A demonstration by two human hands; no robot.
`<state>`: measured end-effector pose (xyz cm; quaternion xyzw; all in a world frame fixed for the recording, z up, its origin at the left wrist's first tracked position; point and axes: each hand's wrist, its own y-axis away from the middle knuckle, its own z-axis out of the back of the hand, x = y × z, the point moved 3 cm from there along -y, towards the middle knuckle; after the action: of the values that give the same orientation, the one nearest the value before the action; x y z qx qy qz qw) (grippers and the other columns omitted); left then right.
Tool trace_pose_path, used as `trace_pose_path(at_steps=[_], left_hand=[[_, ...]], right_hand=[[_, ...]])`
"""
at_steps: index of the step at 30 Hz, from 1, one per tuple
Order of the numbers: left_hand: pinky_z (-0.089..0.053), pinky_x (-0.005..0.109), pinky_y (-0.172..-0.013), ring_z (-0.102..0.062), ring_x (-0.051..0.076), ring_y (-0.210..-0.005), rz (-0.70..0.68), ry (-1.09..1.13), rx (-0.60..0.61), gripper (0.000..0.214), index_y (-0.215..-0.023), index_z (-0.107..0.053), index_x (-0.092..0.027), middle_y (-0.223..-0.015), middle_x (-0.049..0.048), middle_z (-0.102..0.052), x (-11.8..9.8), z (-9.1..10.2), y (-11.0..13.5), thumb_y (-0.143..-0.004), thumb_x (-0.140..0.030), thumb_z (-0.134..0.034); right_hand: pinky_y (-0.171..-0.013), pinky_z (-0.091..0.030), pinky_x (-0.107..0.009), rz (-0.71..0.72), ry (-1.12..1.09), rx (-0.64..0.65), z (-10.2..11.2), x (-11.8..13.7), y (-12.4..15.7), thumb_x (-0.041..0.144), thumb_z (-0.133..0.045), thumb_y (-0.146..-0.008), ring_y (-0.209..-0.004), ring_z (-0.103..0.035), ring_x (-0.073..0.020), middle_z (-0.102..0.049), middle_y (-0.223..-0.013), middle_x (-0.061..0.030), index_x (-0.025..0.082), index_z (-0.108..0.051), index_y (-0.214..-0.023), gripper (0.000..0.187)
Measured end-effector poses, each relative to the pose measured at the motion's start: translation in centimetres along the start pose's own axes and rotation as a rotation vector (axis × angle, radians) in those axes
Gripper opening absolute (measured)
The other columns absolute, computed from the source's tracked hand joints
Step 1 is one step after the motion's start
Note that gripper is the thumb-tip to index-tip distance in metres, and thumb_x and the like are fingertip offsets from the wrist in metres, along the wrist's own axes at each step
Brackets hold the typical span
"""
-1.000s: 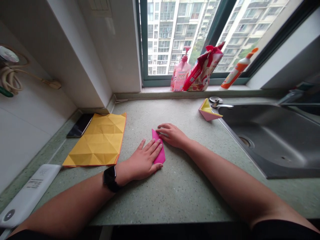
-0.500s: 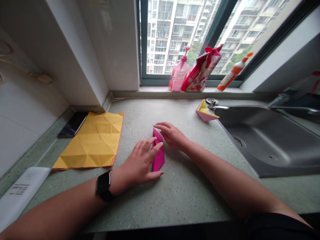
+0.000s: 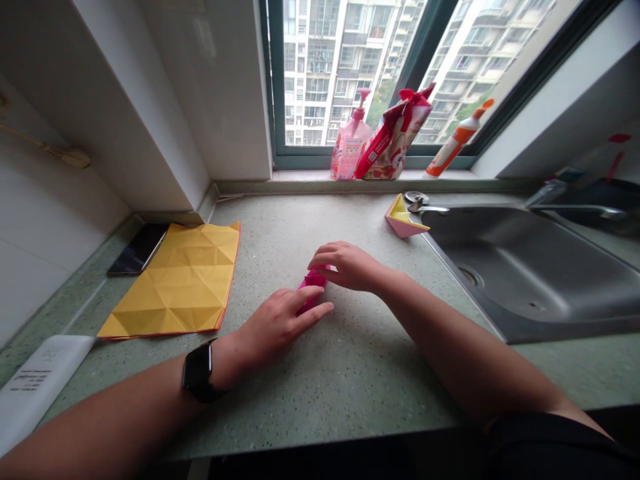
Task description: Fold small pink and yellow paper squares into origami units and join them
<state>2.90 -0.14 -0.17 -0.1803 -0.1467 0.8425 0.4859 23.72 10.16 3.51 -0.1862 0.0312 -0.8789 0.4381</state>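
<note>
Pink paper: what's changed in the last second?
The pink paper now looks shorter, apparently folded up, and is partly hidden between the left hand and right hand, both closed in on it. The yellow creased paper, phone and folded paper boat stayed put.

Pink folded paper point(image 3: 314, 281) partly hidden under left hand point(image 3: 277, 327), right hand point(image 3: 350, 267) (exact shape untellable); white device point(image 3: 43, 380) cut off by picture edge.

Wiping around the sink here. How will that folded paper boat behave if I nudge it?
The paper boat is probably very light, being only folded paper, so a small nudge would likely shift it. It seems to rest on a narrow folded base, so it may tip easily. It sits close to the sink, so a push that way could drop it in.
</note>
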Motion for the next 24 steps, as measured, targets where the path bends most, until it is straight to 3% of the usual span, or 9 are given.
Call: trace_pose_path(at_steps=[7, 11, 15, 20, 24], left_hand=[[-0.054, 0.045, -0.111, -0.069, 0.026, -0.129, -0.091, -0.088, -0.008, 0.047, -0.158, -0.058, -0.027, -0.155, 0.0113, -0.066, 0.1, 1.0, -0.4, -0.115, -0.013, -0.042], [-0.053, 0.049, -0.114, -0.069, 0.027, -0.129, -0.118, -0.133, 0.002, 0.050, -0.159, -0.056, -0.030, -0.154, 0.0103, -0.067, 0.3, 1.3, -0.4, -0.114, -0.013, -0.046], [-0.053, 0.047, -0.113, -0.068, 0.025, -0.127, -0.116, -0.153, -0.017, 0.051, -0.160, -0.054, -0.031, -0.151, 0.0083, -0.068, 0.5, 1.4, -0.3, -0.113, -0.011, -0.046], [-0.052, 0.050, -0.115, -0.063, 0.029, -0.134, 0.052, -0.180, -0.134, 0.054, -0.160, -0.051, -0.026, -0.149, 0.0113, -0.067, 1.5, 1.5, -0.5, -0.109, -0.008, -0.048], [-0.054, 0.051, -0.109, -0.065, 0.032, -0.124, 0.157, -0.171, -0.149, 0.038, -0.146, -0.058, -0.017, -0.133, 0.0151, -0.072, 2.6, 1.4, -0.8, -0.109, -0.015, -0.051]], right_hand=[[-0.078, -0.050, -0.030, -0.072, -0.013, 0.204, 1.7, 1.1, 0.7, 0.022, -0.075, -0.096, -0.090, -0.075, -0.0203, -0.082, -0.102, -0.0038, 0.025, -0.083, -0.104, 0.012], [-0.070, -0.044, -0.029, -0.176, 0.016, 0.200, 1.5, 1.0, 0.7, 0.019, -0.077, -0.091, -0.080, -0.071, -0.0189, -0.082, -0.093, -0.0018, 0.027, -0.081, -0.106, 0.017], [-0.069, -0.042, -0.029, -0.155, 0.025, 0.184, 1.4, 1.1, 0.6, 0.016, -0.077, -0.088, -0.077, -0.068, -0.0172, -0.078, -0.090, -0.0017, 0.025, -0.080, -0.091, 0.010], [-0.070, -0.042, -0.028, -0.146, 0.050, 0.155, 2.0, 1.1, 0.7, 0.019, -0.077, -0.091, -0.078, -0.065, -0.0161, -0.073, -0.091, -0.0024, 0.023, -0.079, -0.084, 0.008], [-0.073, -0.043, -0.029, -0.138, 0.076, 0.116, 2.2, 1.1, 0.7, 0.017, -0.076, -0.090, -0.082, -0.066, -0.0173, -0.075, -0.096, -0.0028, 0.024, -0.079, -0.085, 0.009]])
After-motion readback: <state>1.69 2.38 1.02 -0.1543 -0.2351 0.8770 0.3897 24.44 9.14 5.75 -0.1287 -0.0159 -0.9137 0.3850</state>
